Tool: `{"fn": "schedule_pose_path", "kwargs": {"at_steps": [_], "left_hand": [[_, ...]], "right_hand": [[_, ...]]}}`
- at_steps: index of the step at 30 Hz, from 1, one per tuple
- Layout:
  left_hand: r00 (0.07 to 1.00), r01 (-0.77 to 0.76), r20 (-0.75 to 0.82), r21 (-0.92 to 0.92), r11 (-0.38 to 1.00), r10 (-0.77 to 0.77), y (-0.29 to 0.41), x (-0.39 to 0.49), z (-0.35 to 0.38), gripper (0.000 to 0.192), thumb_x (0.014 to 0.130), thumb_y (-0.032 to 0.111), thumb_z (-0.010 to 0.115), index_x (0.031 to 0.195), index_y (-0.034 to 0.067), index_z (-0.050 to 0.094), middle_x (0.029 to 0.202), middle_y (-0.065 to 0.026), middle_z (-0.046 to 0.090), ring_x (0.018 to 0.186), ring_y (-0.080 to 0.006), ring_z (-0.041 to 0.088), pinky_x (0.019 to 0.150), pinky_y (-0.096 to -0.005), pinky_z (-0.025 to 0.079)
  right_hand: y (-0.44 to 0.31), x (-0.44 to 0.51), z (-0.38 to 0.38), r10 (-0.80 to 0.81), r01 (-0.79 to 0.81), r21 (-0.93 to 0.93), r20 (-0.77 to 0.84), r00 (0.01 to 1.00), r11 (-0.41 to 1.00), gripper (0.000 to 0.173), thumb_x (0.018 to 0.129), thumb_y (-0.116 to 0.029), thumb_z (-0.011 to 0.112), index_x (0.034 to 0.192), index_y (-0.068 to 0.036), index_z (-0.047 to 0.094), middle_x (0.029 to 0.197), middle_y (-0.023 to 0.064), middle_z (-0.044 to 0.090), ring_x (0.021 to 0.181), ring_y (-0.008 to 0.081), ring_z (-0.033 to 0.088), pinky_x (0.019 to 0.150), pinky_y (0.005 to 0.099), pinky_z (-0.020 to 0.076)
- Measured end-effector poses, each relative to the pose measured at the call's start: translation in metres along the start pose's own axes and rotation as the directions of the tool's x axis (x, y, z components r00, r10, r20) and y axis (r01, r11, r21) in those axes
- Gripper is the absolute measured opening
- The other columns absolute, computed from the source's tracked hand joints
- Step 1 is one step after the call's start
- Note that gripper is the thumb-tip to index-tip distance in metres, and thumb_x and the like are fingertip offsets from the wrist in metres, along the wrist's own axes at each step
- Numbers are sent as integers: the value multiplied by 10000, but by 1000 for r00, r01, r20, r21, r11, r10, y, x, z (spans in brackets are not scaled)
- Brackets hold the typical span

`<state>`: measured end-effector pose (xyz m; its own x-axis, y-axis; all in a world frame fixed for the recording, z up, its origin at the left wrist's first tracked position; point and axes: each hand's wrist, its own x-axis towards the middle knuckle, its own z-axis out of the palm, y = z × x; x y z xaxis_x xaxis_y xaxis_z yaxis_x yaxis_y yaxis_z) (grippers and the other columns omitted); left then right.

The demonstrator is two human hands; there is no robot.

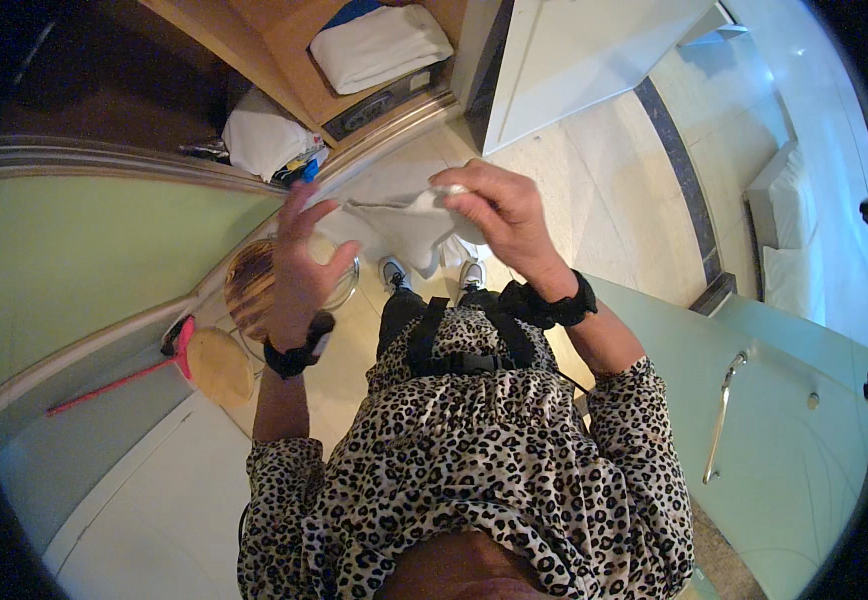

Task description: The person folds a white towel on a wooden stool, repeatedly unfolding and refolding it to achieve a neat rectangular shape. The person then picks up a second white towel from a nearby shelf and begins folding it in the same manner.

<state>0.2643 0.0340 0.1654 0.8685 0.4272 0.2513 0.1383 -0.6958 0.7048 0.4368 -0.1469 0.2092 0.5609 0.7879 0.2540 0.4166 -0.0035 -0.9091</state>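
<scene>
A white cloth (411,221) hangs crumpled in front of my body, above my shoes. My right hand (498,210) pinches its upper corner between thumb and fingers. Fingers spread and slightly blurred, my left hand (306,262) is raised at the cloth's left end with nothing seen in its grasp. Behind that hand are a round wood-patterned top (249,289) and a glass or metal rim, partly hidden.
Folded white towels (381,49) lie in an open wooden cabinet (284,45). More white fabric (265,139) is left of it. A pink-handled tool (115,386) and a round tan stool top (219,366) are at left; a glass door with metal handle (725,416) stands right.
</scene>
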Motion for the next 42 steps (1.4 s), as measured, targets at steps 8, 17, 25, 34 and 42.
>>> {"fn": "schedule_pose_path", "kwargs": {"at_steps": [8, 17, 25, 34, 42], "left_hand": [[979, -73, 170, -213, 974, 111, 58, 37, 30, 267, 697, 131, 675, 891, 3, 544, 847, -140, 554, 808, -320, 553, 791, -384, 427], [977, 105, 215, -427, 898, -12, 58, 14, 57, 179, 762, 126, 629, 857, 4, 538, 727, -152, 555, 676, -319, 565, 582, -358, 436], [980, -35, 186, -193, 981, 72, 52, -7, 56, 163, 744, 116, 649, 824, 13, 552, 695, -140, 559, 615, -322, 560, 531, -350, 439], [992, -84, 73, -205, 975, 101, 42, -16, 56, 243, 718, 37, 651, 955, 66, 607, 699, -114, 579, 589, -265, 578, 505, -313, 444], [983, -174, 17, -252, 952, 184, 50, -16, 58, 406, 718, 11, 649, 1112, 62, 568, 677, -110, 563, 564, -240, 562, 504, -309, 448]], "right_hand": [[-6, 0, 14, -3, 0, 75, 49, 999, 997, 168, 773, -108, 603, 932, -53, 614, 659, 108, 496, 608, 266, 520, 552, 331, 407], [5, -24, 15, 2, -3, 53, 22, 1000, 999, 162, 785, -73, 589, 939, -30, 612, 692, 118, 548, 621, 277, 539, 563, 331, 428], [27, -45, 4, 329, -357, 360, 138, 934, 862, 200, 872, -97, 498, 1025, 0, 583, 796, 57, 606, 721, 125, 558, 680, 240, 450], [50, -63, 13, 169, -320, 330, 414, 895, 888, 238, 781, -59, 579, 1013, -2, 591, 867, 104, 615, 799, 198, 586, 729, 286, 457], [39, -58, 20, 199, -266, 217, 286, 937, 939, 174, 849, -162, 540, 855, 7, 580, 714, 110, 569, 634, 207, 552, 588, 306, 427]]}}
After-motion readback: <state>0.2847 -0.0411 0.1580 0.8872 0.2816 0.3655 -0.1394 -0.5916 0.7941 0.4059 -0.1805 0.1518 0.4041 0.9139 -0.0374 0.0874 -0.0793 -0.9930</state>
